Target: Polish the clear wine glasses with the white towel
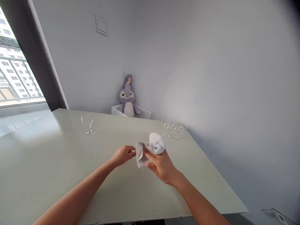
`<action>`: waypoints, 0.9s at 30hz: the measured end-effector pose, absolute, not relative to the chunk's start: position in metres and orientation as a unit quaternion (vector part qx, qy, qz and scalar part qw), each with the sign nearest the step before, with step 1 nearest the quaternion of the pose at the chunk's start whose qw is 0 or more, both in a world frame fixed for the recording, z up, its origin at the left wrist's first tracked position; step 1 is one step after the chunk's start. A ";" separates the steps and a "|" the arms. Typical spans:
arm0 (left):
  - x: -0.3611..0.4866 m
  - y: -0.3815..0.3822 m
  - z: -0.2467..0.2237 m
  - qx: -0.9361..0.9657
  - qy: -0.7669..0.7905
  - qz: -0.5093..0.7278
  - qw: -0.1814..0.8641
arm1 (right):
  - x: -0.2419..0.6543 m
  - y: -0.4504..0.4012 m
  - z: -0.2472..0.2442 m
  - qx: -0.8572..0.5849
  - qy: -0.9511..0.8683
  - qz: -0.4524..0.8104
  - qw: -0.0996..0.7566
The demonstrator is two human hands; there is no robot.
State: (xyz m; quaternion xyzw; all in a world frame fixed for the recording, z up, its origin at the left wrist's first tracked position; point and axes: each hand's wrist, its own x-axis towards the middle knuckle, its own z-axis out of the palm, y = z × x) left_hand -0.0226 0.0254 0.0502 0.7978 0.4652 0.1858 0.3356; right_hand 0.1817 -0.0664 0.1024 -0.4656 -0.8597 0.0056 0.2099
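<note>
Over the middle of the table, my right hand (161,165) grips a crumpled white cloth (156,143), part of which hangs down in a greyish flap at its left. The cloth is slightly blurred. Just left of that flap, my left hand (124,155) is closed in a pinch. Whatever sits between its fingertips is too small and too covered to make out. Away to the left, a clear stemmed glass (89,126) stands upright on the table. Several more clear stemmed glasses (174,127) are grouped near the table's far right edge.
Both arms reach over a pale, glossy table (58,168) whose right edge runs close to a grey wall (222,78). Behind the far edge, a purple plush toy (128,98) sits in a white perforated basket (144,113). A window (16,68) is at the left.
</note>
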 end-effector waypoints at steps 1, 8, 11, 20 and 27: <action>-0.020 0.023 0.048 0.820 0.457 0.189 0.288 | 0.171 -0.066 0.099 -0.454 -0.869 -0.003 0.197; -0.015 0.014 0.040 0.882 0.380 0.263 0.089 | 0.159 -0.024 0.094 -0.509 -0.795 0.106 0.310; -0.016 0.016 0.038 0.874 0.371 0.300 0.094 | 0.172 -0.001 0.093 -0.521 -0.664 0.364 0.394; -0.008 0.018 0.028 0.758 0.493 0.397 0.160 | 0.119 -0.006 0.054 -0.284 -0.319 0.656 0.622; 0.006 0.005 0.023 0.754 0.466 0.446 0.125 | 0.099 -0.015 0.029 -0.292 -0.331 0.643 0.626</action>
